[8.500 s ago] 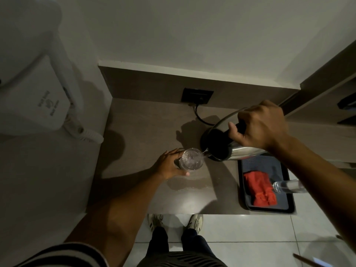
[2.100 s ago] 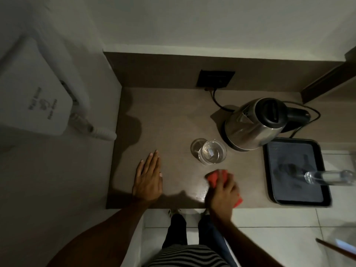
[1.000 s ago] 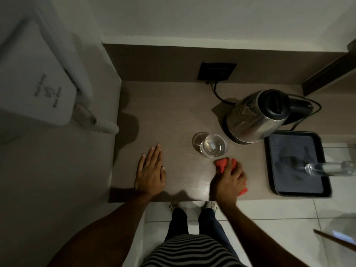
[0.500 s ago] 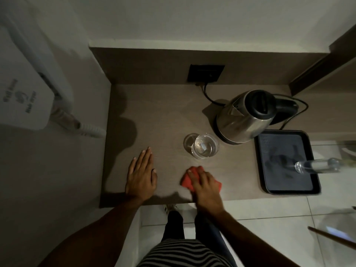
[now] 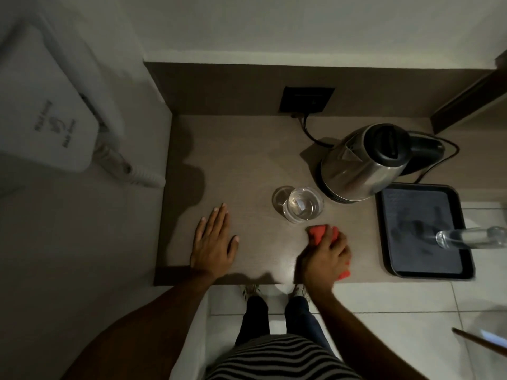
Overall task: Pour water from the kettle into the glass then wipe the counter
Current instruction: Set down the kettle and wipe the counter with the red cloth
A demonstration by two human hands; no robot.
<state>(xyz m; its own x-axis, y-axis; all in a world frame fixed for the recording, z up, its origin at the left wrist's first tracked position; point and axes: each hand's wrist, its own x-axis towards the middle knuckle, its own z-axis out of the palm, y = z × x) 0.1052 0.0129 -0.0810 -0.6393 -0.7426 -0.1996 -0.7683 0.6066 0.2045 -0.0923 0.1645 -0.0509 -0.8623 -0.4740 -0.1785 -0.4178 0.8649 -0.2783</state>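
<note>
Now right hand [image 5: 325, 259] clutches red cloth [image 5: 318, 233] on counter [image 5: 247, 165]; left hand [image 5: 214, 242] flat, empty.

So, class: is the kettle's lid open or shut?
Shut. The kettle stands upright on the counter, and its black lid sits flat over the top.

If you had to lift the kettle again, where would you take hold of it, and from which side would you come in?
Probably by the black handle, on the kettle body's far right, opposite the spout that points toward the glass. Come in from the right with the right hand, above the tray: the handle sticks out clear of the steel body, and nothing blocks that side but the cord.
</note>
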